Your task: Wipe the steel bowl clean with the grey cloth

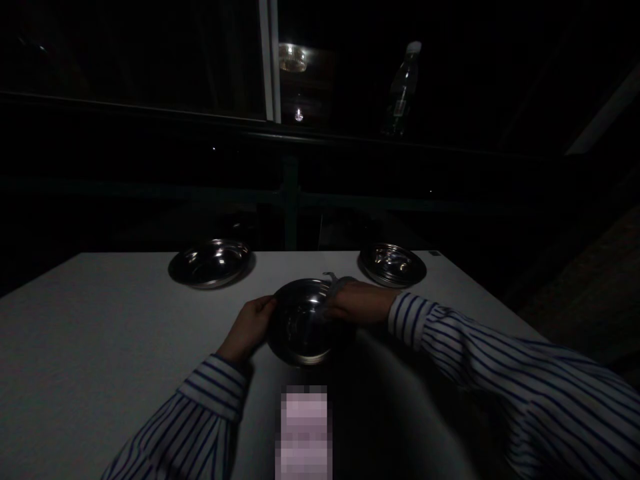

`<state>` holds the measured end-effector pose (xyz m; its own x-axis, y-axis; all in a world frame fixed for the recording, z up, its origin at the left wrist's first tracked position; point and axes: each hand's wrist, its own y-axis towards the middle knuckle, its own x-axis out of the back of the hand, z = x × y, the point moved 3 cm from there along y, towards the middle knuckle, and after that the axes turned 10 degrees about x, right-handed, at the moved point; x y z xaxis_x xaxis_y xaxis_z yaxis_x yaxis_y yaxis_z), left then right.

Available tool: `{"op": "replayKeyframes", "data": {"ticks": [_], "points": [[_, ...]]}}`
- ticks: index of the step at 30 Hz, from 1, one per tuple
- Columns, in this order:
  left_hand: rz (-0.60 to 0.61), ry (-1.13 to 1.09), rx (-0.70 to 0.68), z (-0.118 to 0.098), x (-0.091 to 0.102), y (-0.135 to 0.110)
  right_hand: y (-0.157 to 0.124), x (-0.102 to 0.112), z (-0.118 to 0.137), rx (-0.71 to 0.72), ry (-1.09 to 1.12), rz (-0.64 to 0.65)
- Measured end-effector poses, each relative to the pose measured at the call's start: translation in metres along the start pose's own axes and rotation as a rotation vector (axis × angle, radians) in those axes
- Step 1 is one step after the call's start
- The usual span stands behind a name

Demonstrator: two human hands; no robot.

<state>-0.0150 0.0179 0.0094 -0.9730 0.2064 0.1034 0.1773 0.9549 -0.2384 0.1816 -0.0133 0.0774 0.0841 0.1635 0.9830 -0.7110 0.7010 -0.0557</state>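
A steel bowl [300, 327] is tilted toward me at the middle of the white table [100, 347]. My left hand [247, 330] grips its left rim, fingers curled over the edge. My right hand [357, 301] is closed on a pale cloth [334, 288] pressed against the bowl's upper right rim and inner wall. Both arms wear blue-striped white sleeves. The scene is very dark.
A steel bowl [210, 263] sits at the table's far left. A stack of steel bowls [393, 264] sits at the far right. A plastic bottle [403, 90] stands on a dark ledge behind, near a glass dish [293, 57]. A blurred patch lies at the near edge.
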Motion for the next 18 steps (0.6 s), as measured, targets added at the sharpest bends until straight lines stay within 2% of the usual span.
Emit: {"op": "replayKeyframes", "data": {"ticks": [3,6,9,13,16,18], "points": [[-0.038,0.014,-0.005,0.001,0.000,-0.002,0.019,-0.001,0.008,-0.167,-0.122,-0.121],[-0.070,0.004,-0.006,0.001,-0.001,-0.005,0.026,-0.022,0.012,-0.231,-0.143,-0.133],[-0.081,-0.012,-0.023,0.001,-0.005,-0.007,0.028,-0.043,0.007,-0.189,-0.105,-0.070],[-0.021,-0.068,-0.023,0.003,-0.010,-0.007,0.049,-0.051,0.008,-0.193,-0.082,-0.088],[-0.101,-0.051,-0.042,0.004,-0.006,-0.006,0.068,-0.056,0.024,-0.091,-0.034,-0.079],[-0.178,-0.027,-0.044,0.004,-0.002,-0.004,0.066,-0.060,0.031,0.007,0.029,-0.033]]}}
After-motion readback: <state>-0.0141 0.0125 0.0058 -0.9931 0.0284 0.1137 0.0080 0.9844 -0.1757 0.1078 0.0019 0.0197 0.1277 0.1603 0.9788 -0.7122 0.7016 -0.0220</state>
